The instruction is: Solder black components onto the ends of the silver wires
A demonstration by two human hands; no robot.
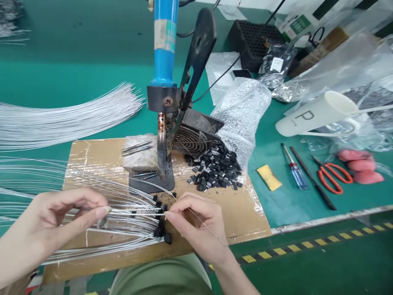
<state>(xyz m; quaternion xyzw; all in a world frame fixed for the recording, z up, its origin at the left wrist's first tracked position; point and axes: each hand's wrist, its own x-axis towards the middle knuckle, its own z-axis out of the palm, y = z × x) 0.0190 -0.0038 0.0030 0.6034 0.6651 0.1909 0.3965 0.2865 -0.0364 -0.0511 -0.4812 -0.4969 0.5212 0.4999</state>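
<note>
My left hand [66, 221] is closed in a pinch on a thin white wire [138, 213], holding it level above the cardboard. Closed in a pinch too, my right hand [201, 225] grips the same wire near its right end; what sits between those fingertips is mostly hidden. A thin silvery strand [208, 230], maybe solder, runs through my right hand toward the wrist. Below lie several white wires ending in small black connectors [159, 229]. Just behind my hands stands a blue-handled soldering iron [164, 61], clamped upright with its tip [161, 155] pointing down.
On the cardboard [245, 221] are a pile of black connectors [217, 166] and a small fan [190, 141]. A wire bundle [67, 116] lies back left. To the right are a yellow sponge [269, 177], a screwdriver [296, 170], orange-handled scissors [331, 176] and a white mug [316, 114].
</note>
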